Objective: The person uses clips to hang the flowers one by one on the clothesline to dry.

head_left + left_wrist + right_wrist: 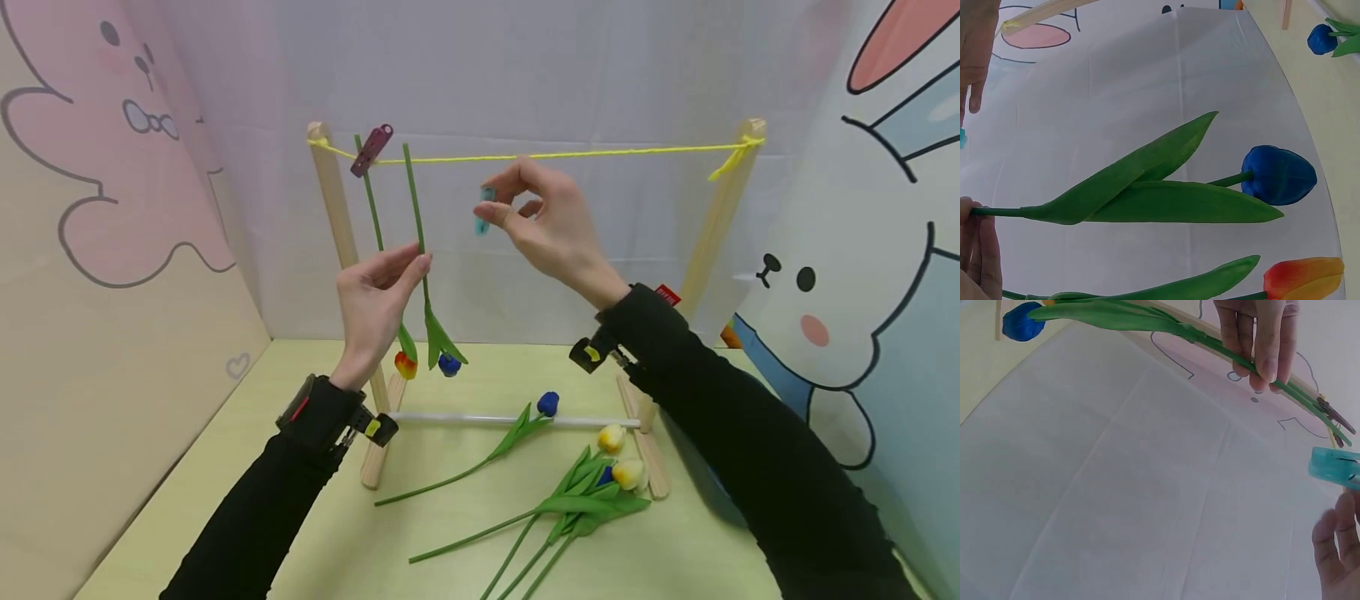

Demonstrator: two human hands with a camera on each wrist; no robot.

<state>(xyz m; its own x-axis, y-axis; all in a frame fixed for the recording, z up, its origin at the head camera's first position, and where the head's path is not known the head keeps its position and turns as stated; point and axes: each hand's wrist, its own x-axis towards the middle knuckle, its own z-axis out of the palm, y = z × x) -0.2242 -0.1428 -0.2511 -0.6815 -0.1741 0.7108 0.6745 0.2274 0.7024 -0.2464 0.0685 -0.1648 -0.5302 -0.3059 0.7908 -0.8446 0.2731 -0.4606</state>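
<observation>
My left hand [378,296] pinches the green stem of a blue tulip [450,364], which hangs head down with its stem top close to the yellow string [585,154]. In the left wrist view its blue bloom [1280,175] and two long leaves show plainly. Between thumb and fingers of my right hand [551,217] is a teal clothespin [484,210], held just below the string. Beside the left hand, an orange-yellow tulip [406,365] hangs upside down from a dark red clothespin [371,151] on the string; part of its stem is hidden behind that hand.
Two wooden posts [335,200] carry the string, with a white rod [487,418] low between them. Another blue tulip [548,404] lies across the rod. Several tulips with pale yellow blooms [628,474] lie bunched at the front. A dark bowl-like container [701,467] sits behind the right sleeve.
</observation>
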